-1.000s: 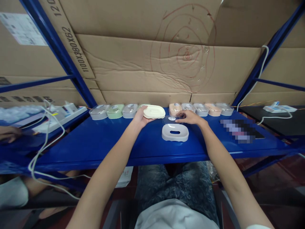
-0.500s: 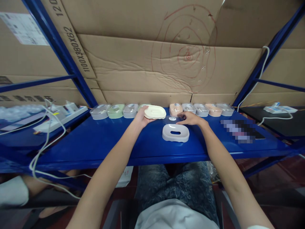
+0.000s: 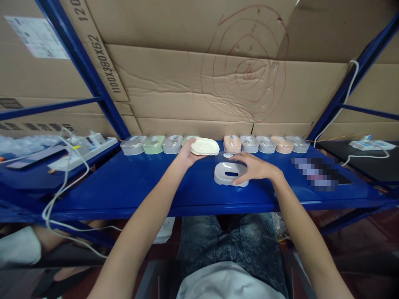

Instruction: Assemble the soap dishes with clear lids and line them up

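Observation:
My left hand [image 3: 188, 154] is closed on the left end of a shallow cream oval tray [image 3: 205, 146], which looks like a soap dish part. It is raised above the blue shelf. Over the right end of a grey oval shell [image 3: 222, 176] with a slot in its middle is my right hand [image 3: 254, 167], thumb and fingers apart. Its thumb is at the shell's near edge; whether it touches cannot be made out. Just behind the shell lies a clear lid [image 3: 222, 156] with a round label, partly covered by my right fingers.
Along the back of the blue shelf [image 3: 140, 178] stands a row of lidded oval boxes, among them a green one [image 3: 153, 145] and a peach one [image 3: 232, 143]. A blurred-out flat item [image 3: 318, 172] lies at the right. White cables [image 3: 51, 203] hang at the left, near another person's sleeve [image 3: 20, 247].
My right hand has moved from the clear lid toward me, over the right end of the grey shell. My left hand still holds the cream tray, and the view has shifted slightly.

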A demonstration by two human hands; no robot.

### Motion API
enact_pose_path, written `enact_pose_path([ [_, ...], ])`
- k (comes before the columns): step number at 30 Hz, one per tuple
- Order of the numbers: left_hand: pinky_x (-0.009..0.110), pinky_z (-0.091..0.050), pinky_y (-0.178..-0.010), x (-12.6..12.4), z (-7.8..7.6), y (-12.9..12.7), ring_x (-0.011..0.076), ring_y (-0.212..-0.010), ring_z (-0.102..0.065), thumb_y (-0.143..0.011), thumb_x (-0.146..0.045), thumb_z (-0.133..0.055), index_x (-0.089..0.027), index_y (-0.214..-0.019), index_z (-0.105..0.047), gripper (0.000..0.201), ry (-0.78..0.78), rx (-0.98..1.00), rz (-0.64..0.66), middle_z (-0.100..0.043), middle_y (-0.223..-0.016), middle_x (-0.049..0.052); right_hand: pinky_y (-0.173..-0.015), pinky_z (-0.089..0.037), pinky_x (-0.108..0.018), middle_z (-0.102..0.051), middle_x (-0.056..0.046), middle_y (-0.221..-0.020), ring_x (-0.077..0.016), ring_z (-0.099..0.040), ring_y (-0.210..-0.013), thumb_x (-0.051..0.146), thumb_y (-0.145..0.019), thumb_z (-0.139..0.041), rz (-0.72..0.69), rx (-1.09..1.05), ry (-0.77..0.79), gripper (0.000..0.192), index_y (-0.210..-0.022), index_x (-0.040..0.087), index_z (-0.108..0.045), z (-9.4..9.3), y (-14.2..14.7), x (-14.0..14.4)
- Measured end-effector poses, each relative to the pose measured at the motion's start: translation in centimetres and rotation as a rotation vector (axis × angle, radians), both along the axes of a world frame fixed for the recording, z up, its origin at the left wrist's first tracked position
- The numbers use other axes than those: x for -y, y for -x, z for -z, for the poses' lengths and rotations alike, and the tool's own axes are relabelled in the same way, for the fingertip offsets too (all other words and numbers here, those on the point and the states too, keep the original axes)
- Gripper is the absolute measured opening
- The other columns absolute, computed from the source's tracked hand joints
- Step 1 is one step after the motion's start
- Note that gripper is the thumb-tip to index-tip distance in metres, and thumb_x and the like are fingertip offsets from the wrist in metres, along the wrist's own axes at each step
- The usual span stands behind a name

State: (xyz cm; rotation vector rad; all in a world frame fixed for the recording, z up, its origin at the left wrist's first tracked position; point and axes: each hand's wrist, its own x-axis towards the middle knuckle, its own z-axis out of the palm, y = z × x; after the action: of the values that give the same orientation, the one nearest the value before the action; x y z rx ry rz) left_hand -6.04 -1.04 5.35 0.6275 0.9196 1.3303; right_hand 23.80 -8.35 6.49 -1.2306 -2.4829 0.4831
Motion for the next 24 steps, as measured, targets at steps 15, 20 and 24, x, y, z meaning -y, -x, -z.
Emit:
enact_pose_path([
  [15, 0.059, -0.066, -0.099, 1.6, -1.5, -0.2, 0.0394, -0.116, -0.08, -0.102, -0.042, -0.05, -0.014, -0.148, -0.064, 0.056, -0.029, 0.094, 0.201, -0.083, -0.115, 0.021, -0.121, -0.049, -0.059, -0.067, -0.011, -0.153, -0.041, -0.062, -0.141, 0.058, -0.082, -0.093, 0.003, -0.3, -0.316, 0.081, -0.154, 0.032, -0.065, -2.5, 0.7, -0.4],
  [20, 0.058, -0.065, -0.099, 2.2, -1.8, -0.4, 0.0414, -0.12, -0.078, -0.105, -0.053, -0.044, -0.013, -0.148, -0.063, 0.062, -0.029, 0.079, 0.309, -0.082, -0.114, 0.023, -0.12, -0.048, -0.06, -0.066, -0.014, -0.145, -0.0414, -0.064, -0.135, 0.062, -0.08, -0.093, -0.016, -0.301, -0.374, 0.088, -0.156, 0.029, -0.063, -3.0, 3.5, -3.4],
  [24, 0.061, -0.064, -0.098, 2.3, -1.7, -0.6, 0.0431, -0.122, -0.077, -0.106, -0.057, -0.045, -0.019, -0.143, -0.068, 0.058, -0.05, 0.042, 0.367, -0.082, -0.117, 0.022, -0.117, -0.05, -0.062, -0.064, -0.014, -0.141, -0.041, -0.065, -0.129, 0.06, -0.081, -0.093, -0.051, -0.275, -0.362, 0.086, -0.156, 0.029, -0.064, -1.5, 4.7, -4.8],
])
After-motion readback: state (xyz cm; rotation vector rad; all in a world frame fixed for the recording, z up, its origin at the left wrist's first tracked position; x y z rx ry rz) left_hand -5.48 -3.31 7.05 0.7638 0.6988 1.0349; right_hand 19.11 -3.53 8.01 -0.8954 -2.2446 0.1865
